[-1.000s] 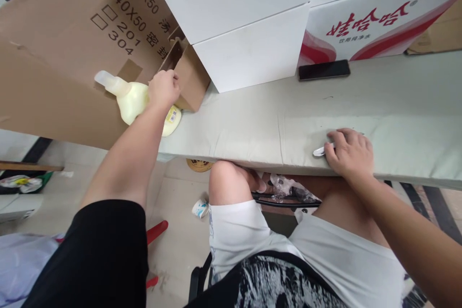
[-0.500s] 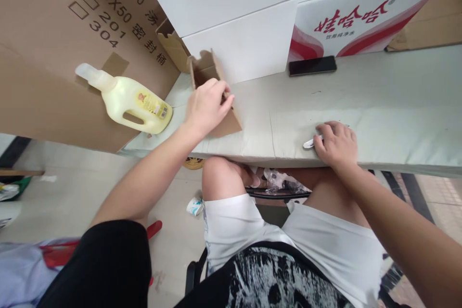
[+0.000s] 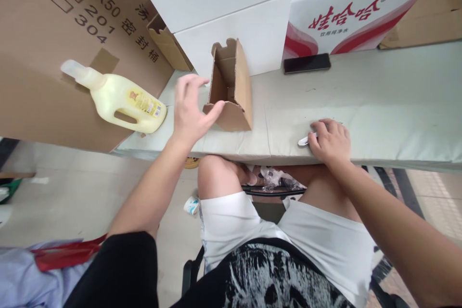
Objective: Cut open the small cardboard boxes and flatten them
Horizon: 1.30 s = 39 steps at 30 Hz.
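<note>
My left hand [image 3: 193,110] is just left of a small open-topped cardboard box [image 3: 244,89], its thumb and fingers apart with nothing in them. The thumb tip overlaps the box's near left edge in the head view; contact cannot be made out. The box stands on the cloth-covered surface, and its inside shows down to the bottom. My right hand [image 3: 330,140] rests on the same surface, fingers curled over a small white object [image 3: 303,141]. Only one end of that object sticks out, so its kind is hidden.
A pale yellow jug-like bottle [image 3: 124,101] with a handle is at the left, against a large brown carton [image 3: 43,72]. White cartons [image 3: 231,38] line the back. A black phone [image 3: 306,64] lies before them. A second small cardboard box [image 3: 168,45] sits in the back corner.
My left hand has come off the small cardboard box, moved left and spread its fingers. The box now sits a little further right, its opening uncovered. My right hand stays on the white object.
</note>
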Available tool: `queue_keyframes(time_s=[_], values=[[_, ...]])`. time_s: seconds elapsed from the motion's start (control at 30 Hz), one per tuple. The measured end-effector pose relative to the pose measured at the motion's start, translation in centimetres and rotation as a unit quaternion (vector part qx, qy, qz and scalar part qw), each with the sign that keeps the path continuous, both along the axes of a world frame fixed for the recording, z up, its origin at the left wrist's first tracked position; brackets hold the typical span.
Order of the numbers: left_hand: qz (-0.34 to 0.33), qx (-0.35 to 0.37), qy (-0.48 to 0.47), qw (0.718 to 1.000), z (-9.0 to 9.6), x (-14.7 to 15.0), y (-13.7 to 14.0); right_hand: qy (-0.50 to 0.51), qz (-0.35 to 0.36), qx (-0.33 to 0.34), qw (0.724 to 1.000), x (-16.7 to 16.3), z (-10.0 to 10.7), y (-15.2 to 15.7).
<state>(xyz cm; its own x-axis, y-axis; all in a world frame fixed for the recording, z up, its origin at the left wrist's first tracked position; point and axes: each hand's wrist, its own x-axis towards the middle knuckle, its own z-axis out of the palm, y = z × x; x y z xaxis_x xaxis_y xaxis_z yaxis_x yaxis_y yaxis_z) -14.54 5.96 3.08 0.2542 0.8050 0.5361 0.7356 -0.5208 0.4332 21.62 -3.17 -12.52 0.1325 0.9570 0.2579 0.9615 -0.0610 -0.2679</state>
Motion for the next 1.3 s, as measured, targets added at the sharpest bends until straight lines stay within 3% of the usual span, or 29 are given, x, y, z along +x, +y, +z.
queue_keyframes(time_s=[0.1,0.27,0.47,0.67,0.8,0.93,1.0,1.1,1.23,1.3], values=[[0.005,-0.094,-0.104,0.99,-2.4,-2.2,0.5,-0.003,0.001,-0.007,1.0,0.0,0.1,0.0],[-0.052,-0.185,-0.099,0.976,-4.7,-0.8,0.4,-0.011,-0.004,-0.029,1.0,-0.1,0.4,-0.1],[-0.111,-0.139,-0.069,0.982,-3.0,3.0,-1.4,-0.016,-0.006,-0.057,0.998,0.2,0.6,0.2],[-0.239,-0.202,-0.114,0.943,-1.6,3.4,-3.8,-0.025,0.021,-0.092,0.995,0.8,1.1,-0.3],[-0.209,-0.23,-0.159,0.937,-2.8,2.1,-4.2,-0.017,-0.005,-0.097,0.995,0.7,1.4,-1.0],[-0.152,-0.218,-0.177,0.948,-4.5,1.5,-4.3,0.034,-0.032,-0.038,0.998,1.0,2.0,-0.4],[-0.142,-0.197,-0.208,0.948,-5.0,1.7,-4.6,0.077,-0.02,0.01,0.997,1.2,3.0,0.5],[-0.141,-0.183,-0.224,0.947,-5.2,2.4,-4.8,0.115,0.035,0.088,0.989,0.4,6.3,1.8],[-0.133,-0.204,-0.189,0.951,-4.5,2.9,-4.6,0.057,0.157,0.126,0.978,-2.4,11.7,2.5],[-0.115,-0.212,-0.175,0.954,-4.0,2.8,-4.5,0.024,0.196,0.131,0.971,-3.6,13.2,2.4]])
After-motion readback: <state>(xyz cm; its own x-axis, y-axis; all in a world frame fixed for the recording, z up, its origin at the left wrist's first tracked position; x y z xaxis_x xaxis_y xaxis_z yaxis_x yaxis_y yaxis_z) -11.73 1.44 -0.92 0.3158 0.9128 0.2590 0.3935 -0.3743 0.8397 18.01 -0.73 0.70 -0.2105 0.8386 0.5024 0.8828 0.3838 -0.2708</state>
